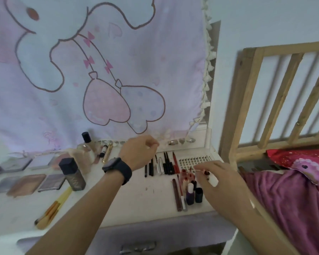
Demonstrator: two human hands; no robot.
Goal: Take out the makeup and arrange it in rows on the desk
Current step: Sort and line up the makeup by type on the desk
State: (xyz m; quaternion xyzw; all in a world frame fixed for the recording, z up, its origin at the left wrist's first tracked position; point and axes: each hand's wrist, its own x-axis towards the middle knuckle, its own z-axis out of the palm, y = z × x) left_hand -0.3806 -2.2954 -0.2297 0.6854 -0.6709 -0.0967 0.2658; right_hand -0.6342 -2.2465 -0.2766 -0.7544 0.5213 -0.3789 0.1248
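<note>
On the white desk [136, 197], a row of black, silver and red pencils [160, 165] lies side by side. My left hand [138, 152], wearing a black watch, hovers just behind that row with its fingers curled; their tips are hidden. My right hand [217, 178] pinches a small white tube with a red end [212, 179] above a cluster of small red lip glosses [186, 176]. In front of them stand a dark nail polish bottle [190, 194] and a black-capped bottle [198, 195], beside long brown pencils [177, 196].
A false-lash tray [193, 161] lies at the back right. On the left are eyeshadow palettes [27, 184], a dark square-capped bottle [73, 174], a glass foundation bottle [86, 148] and yellow brushes [52, 210]. A cloth hangs behind; a wooden bed frame [250, 100] stands at the right.
</note>
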